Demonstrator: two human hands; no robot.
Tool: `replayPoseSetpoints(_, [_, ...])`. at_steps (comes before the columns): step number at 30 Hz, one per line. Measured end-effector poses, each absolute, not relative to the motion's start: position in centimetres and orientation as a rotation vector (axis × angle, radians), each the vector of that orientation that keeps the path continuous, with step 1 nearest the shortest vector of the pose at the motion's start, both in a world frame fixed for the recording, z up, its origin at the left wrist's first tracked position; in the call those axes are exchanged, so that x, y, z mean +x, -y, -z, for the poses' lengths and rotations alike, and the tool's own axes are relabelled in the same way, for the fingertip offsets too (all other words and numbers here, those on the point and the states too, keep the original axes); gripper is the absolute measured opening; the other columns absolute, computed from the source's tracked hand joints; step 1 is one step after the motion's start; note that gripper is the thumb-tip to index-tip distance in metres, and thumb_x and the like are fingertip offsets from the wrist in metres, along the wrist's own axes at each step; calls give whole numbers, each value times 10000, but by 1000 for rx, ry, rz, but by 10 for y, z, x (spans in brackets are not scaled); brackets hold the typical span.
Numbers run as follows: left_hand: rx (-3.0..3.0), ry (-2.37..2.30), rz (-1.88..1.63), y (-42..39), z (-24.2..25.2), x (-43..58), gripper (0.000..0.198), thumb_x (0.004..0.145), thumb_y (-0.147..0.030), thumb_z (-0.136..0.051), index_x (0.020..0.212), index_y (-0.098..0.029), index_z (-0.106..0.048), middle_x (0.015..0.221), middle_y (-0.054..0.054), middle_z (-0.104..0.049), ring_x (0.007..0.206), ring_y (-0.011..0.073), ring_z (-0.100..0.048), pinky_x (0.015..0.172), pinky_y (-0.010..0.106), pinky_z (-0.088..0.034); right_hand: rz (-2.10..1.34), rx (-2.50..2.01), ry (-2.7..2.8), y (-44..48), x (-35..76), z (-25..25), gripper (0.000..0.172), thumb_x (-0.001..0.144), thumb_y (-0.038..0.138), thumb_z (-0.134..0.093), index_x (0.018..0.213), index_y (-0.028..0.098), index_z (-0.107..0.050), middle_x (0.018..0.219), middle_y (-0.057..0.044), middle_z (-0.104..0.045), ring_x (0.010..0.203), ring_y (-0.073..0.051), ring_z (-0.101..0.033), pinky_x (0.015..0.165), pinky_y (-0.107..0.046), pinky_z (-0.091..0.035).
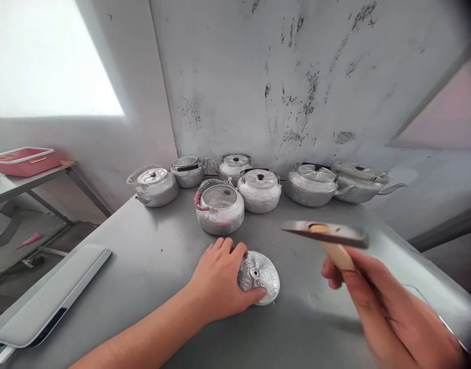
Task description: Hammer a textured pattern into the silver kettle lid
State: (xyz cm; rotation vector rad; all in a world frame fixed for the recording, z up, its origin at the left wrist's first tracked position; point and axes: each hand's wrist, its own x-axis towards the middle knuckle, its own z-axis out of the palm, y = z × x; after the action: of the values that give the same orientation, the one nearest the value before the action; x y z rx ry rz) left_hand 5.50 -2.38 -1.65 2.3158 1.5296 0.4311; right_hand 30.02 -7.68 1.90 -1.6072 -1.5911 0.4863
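Note:
A round silver kettle lid [266, 274] with a small hole at its centre lies on the grey table. My left hand [225, 279] grips it by the edge, thumb on the near side and fingers at the far left. Raised above the table on the right, my right hand [377, 297] is wrapped round the wooden handle of a hammer [335, 233], its metal head level and slightly blurred. Just beyond the lid stands a lidless kettle [222, 218], its handle wrapped in red and green cord.
Several lidded metal kettles [260, 192] stand along the wall behind. At the table's left edge lies a long white device [58, 292] with a cable. A pink box [25, 163] rests on a side table further left.

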Motion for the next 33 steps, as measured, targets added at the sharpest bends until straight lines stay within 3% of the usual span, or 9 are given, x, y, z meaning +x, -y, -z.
replayPoseSetpoints(3, [2360,-1565,-504,28,19,60,549,742,-650,-739,1061,-221,-613,1060,96,-588,1010,328,-558,881,498,-493,-159,-1380,1941,75,304,-17,264,1033,286,-443,1269,371,-526,1008,-25,-680,897,-256,-649,819,-400,-437])
replayPoseSetpoints(8, [2397,-1387,-664,34,11,59,423,854,-459,-667,1187,-209,-593,1193,112,-614,1087,307,-592,942,458,-500,-104,-1540,2093,76,299,-40,264,1070,352,-338,1186,309,-572,1032,-30,-698,939,-245,-629,834,-404,-430])
replayPoseSetpoints(10, [2392,-1282,-658,35,6,52,566,844,-407,-674,1350,-202,-521,1328,129,-590,1205,320,-567,1035,479,-465,-87,-1636,2094,73,295,-51,333,1070,396,-306,1055,285,-619,982,-25,-719,867,-233,-639,840,-414,-432])
replayPoseSetpoints(14, [2330,-1109,-458,32,5,41,999,699,-530,-817,1533,-212,-368,1534,165,-468,1423,396,-409,1139,554,-377,2,-1911,1958,53,286,-66,546,1097,377,-237,728,232,-611,650,-4,-652,680,-197,-630,824,-426,-490])
replayPoseSetpoints(15, [2310,-1116,-458,32,7,40,1030,683,-524,-829,1544,-211,-357,1536,172,-465,1417,401,-418,1127,558,-389,19,-1988,1918,46,283,-68,489,1090,389,-338,756,211,-648,670,3,-665,670,-185,-641,800,-412,-522])
replayPoseSetpoints(17, [2285,-1153,-501,31,12,42,1020,680,-494,-836,1540,-207,-367,1499,167,-497,1381,385,-456,1115,543,-405,38,-2085,1877,34,277,-71,254,1010,418,-585,1005,194,-705,971,-30,-740,810,-177,-696,789,-382,-577])
replayPoseSetpoints(20, [2267,-1186,-527,31,15,47,1037,644,-516,-860,1513,-180,-405,1403,155,-556,1309,367,-501,1098,521,-428,-5,-2126,1926,19,268,-70,260,993,378,-626,1182,208,-683,1201,-72,-712,964,-217,-706,839,-415,-598])
replayPoseSetpoints(27, [2274,-1147,-550,26,16,43,1046,586,-560,-887,1472,-212,-455,1349,125,-578,1270,364,-507,1080,519,-433,-67,-2143,2059,3,258,-42,301,987,357,-639,1246,205,-657,1265,-86,-686,1020,-236,-698,866,-445,-594])
replayPoseSetpoints(33, [2249,-1061,-528,21,14,40,1038,569,-487,-912,1466,-241,-451,1362,105,-562,1253,344,-501,1083,506,-434,-23,-2161,2122,1,259,-17,287,989,357,-636,1232,206,-664,1256,-84,-693,1016,-231,-699,879,-449,-589])
